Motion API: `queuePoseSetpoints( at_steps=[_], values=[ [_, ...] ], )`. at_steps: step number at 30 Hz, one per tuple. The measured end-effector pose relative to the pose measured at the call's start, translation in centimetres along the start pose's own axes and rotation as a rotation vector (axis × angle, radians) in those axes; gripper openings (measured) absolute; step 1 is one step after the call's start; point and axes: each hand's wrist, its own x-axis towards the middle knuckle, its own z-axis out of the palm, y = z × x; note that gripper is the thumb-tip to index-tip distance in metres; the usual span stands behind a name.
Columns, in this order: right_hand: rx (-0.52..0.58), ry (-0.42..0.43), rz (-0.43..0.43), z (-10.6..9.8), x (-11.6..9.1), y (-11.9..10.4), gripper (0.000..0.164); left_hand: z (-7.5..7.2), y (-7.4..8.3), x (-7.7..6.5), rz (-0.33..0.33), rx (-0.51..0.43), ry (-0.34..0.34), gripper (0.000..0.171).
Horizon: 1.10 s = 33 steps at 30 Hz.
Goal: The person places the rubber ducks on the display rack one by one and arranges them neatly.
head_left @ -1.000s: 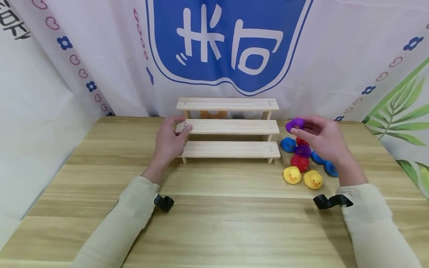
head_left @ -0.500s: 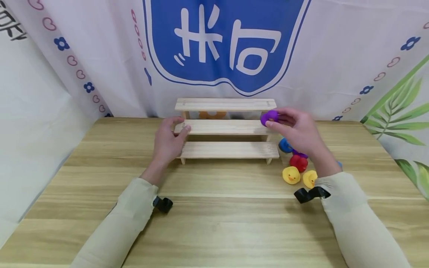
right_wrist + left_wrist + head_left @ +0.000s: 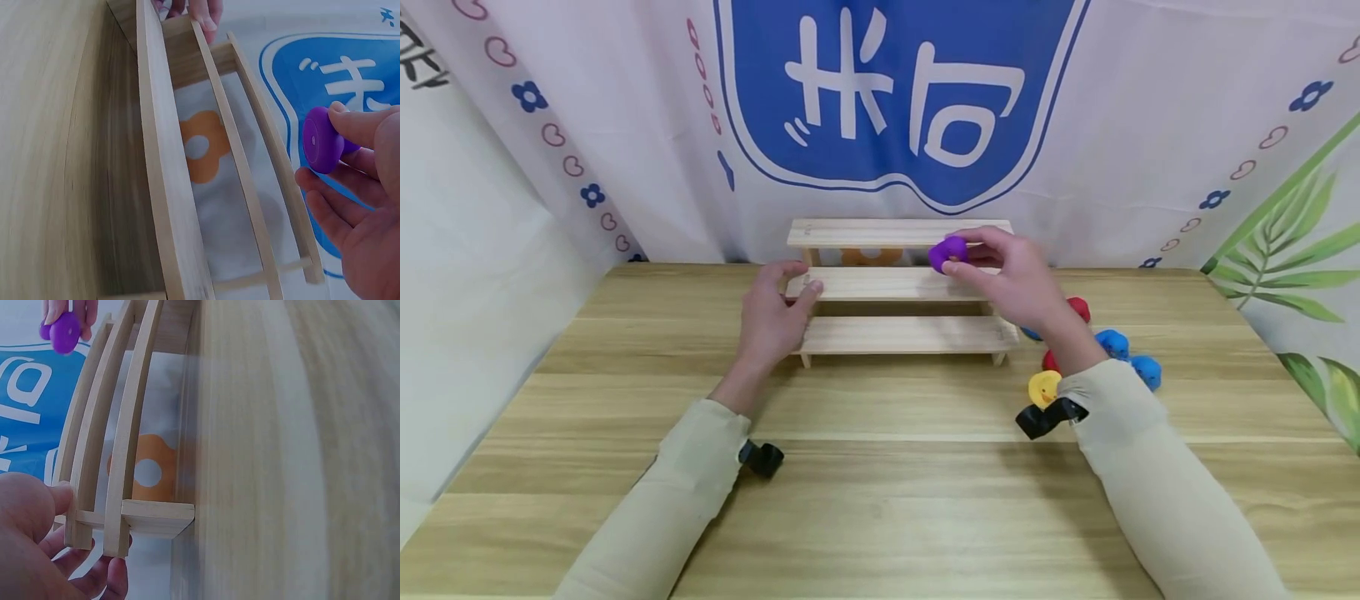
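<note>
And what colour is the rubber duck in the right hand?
The rubber duck is purple, clearest in the right wrist view.

We saw room for a hand along the table in front of the shelf, between the sleeves. Above the shelf, a gap ran from the left hand at its left end to the purple duck in the right hand. We found more ducks obstructing the shelf's right side, and a curtain behind it.
</note>
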Motion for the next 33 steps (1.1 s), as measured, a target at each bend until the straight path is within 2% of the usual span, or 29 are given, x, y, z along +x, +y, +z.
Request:
queuePoseSetpoints(
  at_steps=[11, 27, 33],
  values=[
    [0.001, -0.046, -0.062, 2.5, 2.1, -1.4, 0.048, 0.0, -0.1, -0.1, 0.016, 0.008, 0.005, 0.047],
    [-0.040, -0.052, -0.183, 5.6, 4.8, -3.7, 0.043, 0.3, -0.1, 0.1, 0.035, 0.012, 0.005, 0.047],
    [-0.038, -0.066, -0.191, 6.9, 5.9, -4.4, 0.042, 0.1, -0.2, 0.1, 0.029, 0.020, 0.014, 0.048]
  ],
)
